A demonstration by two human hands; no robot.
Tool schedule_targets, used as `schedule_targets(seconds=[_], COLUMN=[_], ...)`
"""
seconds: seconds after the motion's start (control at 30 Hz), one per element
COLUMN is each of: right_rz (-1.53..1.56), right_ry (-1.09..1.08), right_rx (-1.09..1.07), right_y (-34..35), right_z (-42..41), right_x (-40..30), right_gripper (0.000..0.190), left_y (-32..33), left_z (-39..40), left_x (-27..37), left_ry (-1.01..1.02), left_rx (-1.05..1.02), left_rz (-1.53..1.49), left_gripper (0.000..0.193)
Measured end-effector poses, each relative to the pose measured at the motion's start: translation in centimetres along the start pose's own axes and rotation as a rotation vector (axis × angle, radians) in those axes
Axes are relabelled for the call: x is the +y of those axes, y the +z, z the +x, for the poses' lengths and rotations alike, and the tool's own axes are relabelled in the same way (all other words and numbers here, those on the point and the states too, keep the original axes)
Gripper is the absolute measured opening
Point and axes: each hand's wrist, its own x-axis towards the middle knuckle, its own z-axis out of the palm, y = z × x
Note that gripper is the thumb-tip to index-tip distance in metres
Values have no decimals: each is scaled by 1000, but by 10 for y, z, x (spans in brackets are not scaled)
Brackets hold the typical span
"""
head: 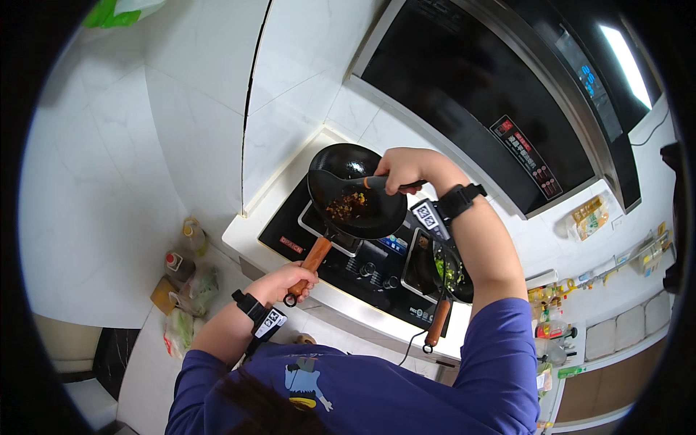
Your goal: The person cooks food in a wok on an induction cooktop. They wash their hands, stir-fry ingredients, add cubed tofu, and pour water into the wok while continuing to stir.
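A black wok [380, 215] sits over the left burner of a black gas cooktop [337, 272]. My left hand [291, 280] is wrapped around the wok's wooden handle [318, 254]. In my right hand [405, 168] is a black spatula [348, 183], gripped palm down above the wok's far right side. The spatula's blade reaches into the left part of the wok, against its inner wall. Chopped reddish-brown and yellow food [348, 205] lies in the wok's bottom. My right forearm partly covers a second pan [465, 291] on the right burner, which holds chopped green pieces [447, 272].
A range hood [478, 92] hangs beyond the cooktop. The second pan's wooden handle [436, 323] juts toward me over the counter edge. Bottles [179, 266] and bagged vegetables [198, 288] stand at the left. Several bottles [552, 329] line the right side.
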Motion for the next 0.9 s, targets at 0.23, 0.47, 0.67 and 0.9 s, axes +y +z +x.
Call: schedule_targets(seconds=[0.23, 0.47, 0.67, 0.9], right_rz=[-56, -27, 11, 36], right_ry=[48, 111, 64, 64], right_rx=[46, 72, 18, -60], right_y=[1, -9, -15, -12], right_z=[30, 31, 31, 33], right_x=[-7, -10, -6, -9], right_gripper=[20, 10, 19, 11], left_y=[0, 3, 4, 8], left_z=[1, 3, 3, -1], left_x=[-3, -5, -5, -1], left_ry=[-7, 0, 11, -7], left_rx=[27, 37, 42, 37], left_rz=[-18, -29, -23, -23], left_gripper=[13, 14, 14, 22])
